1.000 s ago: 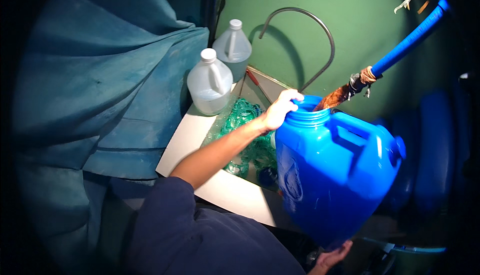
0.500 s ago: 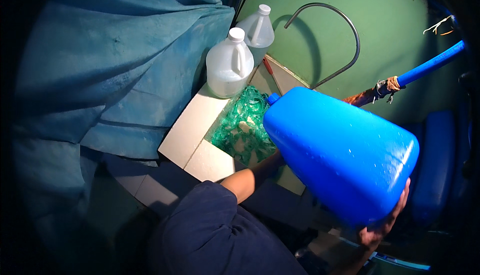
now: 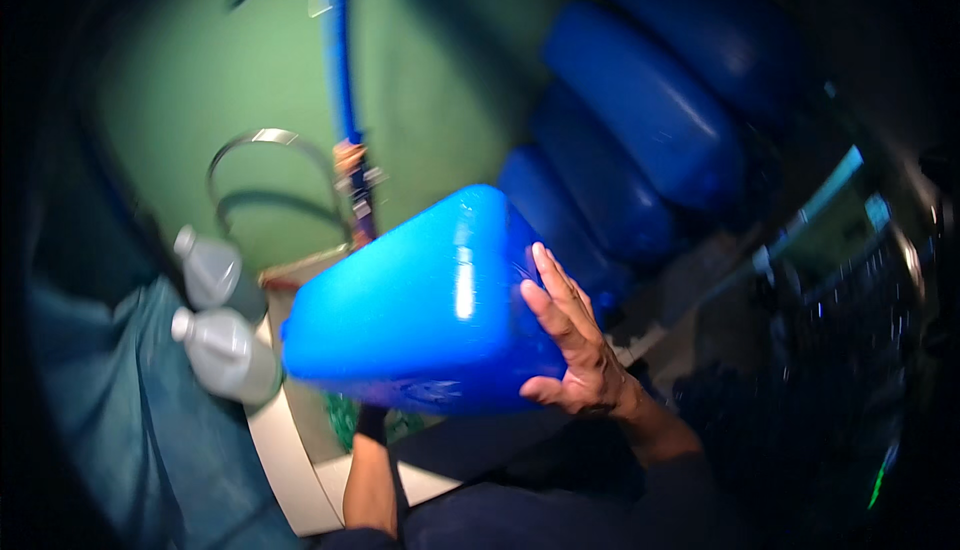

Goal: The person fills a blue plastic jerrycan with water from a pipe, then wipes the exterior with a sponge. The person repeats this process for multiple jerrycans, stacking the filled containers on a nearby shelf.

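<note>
A large blue plastic jerrycan (image 3: 410, 315) is held up in front of me, lying on its side with its cap end to the left. My right hand (image 3: 575, 350) presses against its base at the right, fingers spread over the plastic and thumb underneath. From the lower edge my left forearm (image 3: 370, 485) reaches up beneath the jerrycan. The jerrycan hides my left hand, so its grip does not show. Green stringy material (image 3: 342, 420) shows partly below the jerrycan, inside a pale tiled ledge (image 3: 285, 455).
Two translucent white jugs, a near one (image 3: 228, 355) and a far one (image 3: 210, 268), stand at the left beside a blue-green cloth (image 3: 130, 400). A curved metal pipe (image 3: 265, 138) and a blue pipe (image 3: 340, 60) are at the green wall. Several blue containers (image 3: 640, 100) lean behind at right.
My view has swung to the right, bringing the stacked blue containers into sight. The jerrycan has turned so its cap end points left. My right hand remains at its base.
</note>
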`<state>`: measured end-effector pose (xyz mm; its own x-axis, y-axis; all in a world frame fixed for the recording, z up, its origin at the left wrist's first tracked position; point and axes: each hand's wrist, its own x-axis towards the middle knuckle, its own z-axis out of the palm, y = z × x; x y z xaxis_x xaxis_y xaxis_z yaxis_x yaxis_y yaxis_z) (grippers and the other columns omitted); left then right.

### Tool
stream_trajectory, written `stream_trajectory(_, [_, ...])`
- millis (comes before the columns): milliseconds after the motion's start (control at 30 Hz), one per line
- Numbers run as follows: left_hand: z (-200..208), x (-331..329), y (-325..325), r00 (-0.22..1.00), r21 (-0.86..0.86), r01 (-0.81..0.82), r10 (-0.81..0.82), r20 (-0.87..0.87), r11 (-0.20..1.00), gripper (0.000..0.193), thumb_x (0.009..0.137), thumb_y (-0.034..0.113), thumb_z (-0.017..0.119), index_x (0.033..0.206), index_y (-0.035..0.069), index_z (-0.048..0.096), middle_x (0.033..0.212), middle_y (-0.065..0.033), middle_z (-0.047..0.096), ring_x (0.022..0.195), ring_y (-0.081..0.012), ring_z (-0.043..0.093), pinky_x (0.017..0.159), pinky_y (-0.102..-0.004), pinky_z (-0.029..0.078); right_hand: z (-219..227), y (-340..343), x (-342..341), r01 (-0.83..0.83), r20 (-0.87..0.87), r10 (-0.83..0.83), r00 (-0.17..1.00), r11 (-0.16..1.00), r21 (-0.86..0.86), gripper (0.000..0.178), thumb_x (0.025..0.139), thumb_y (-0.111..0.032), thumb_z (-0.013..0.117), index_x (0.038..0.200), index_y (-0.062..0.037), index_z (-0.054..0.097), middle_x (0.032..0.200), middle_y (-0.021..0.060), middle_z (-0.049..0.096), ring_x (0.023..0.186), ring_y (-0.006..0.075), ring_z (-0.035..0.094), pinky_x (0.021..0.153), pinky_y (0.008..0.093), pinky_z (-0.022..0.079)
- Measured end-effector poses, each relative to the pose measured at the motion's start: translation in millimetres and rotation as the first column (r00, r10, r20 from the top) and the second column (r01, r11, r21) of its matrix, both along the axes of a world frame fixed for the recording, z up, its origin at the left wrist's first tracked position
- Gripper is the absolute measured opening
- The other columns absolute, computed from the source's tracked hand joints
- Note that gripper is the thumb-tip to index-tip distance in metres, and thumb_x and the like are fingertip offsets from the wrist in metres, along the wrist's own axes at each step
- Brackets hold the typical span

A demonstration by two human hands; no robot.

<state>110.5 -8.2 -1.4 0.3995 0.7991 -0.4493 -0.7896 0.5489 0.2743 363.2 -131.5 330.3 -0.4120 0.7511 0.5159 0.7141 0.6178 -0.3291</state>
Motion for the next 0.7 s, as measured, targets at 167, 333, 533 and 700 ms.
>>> stream_trajectory(167, [115,-121,27,0.987,0.104,-0.006,0.022,-0.157,0.995,0.028,0.094,0.034,0.06,0.097,0.007,0.066,0.085,-0.0065,0.067,0.07,-0.0193,0.063,0.063,-0.0322,0.053,-101,-41,53,-0.074,-0.846,-0.348,0.404,0.909,-0.409,0.074,0.107,-0.052,0.016,0.155,0.0044,0.019,0.162,0.018,0.024,0.149,0.0268,0.025,0.123,0.0391,0.014])
stream_trajectory(333, [267,-197,60,0.474,0.167,0.361,-0.026,-0.88,0.918,0.015,0.083,0.02,0.056,0.086,0.006,0.063,0.072,-0.0043,0.061,0.059,-0.0141,0.057,0.056,-0.0256,0.048,-261,-32,15,-0.371,-0.742,-0.671,-0.003,0.69,-0.622,0.035,0.107,-0.031,0.036,0.112,-0.0065,0.06,0.108,0.0032,0.059,0.108,0.0131,0.051,0.103,0.029,0.035])
stream_trajectory(533, [379,-166,-2,-0.005,0.15,0.81,0.263,-0.965,0.566,0.005,0.069,0.005,0.054,0.065,0.004,0.053,0.056,0.0011,0.049,0.053,-0.0114,0.045,0.052,-0.0266,0.035,-320,60,-30,-0.582,-0.866,-0.432,0.253,0.647,-0.493,0.039,0.106,-0.04,0.044,0.107,-0.0058,0.063,0.098,0.0016,0.064,0.091,0.007,0.055,0.076,0.0268,0.045])
stream_trajectory(700, [394,-130,-52,-0.216,-0.274,0.96,0.77,-0.6,0.056,0.013,0.058,0.005,0.064,0.066,0.01,0.054,0.064,-0.007,0.053,0.069,-0.0246,0.058,0.08,-0.0393,0.043,-341,164,-138,-0.639,-0.807,-0.317,0.498,0.494,-0.589,0.049,0.102,-0.049,0.048,0.138,-0.0161,0.057,0.13,0.0044,0.061,0.119,0.0127,0.054,0.097,0.0314,0.042])
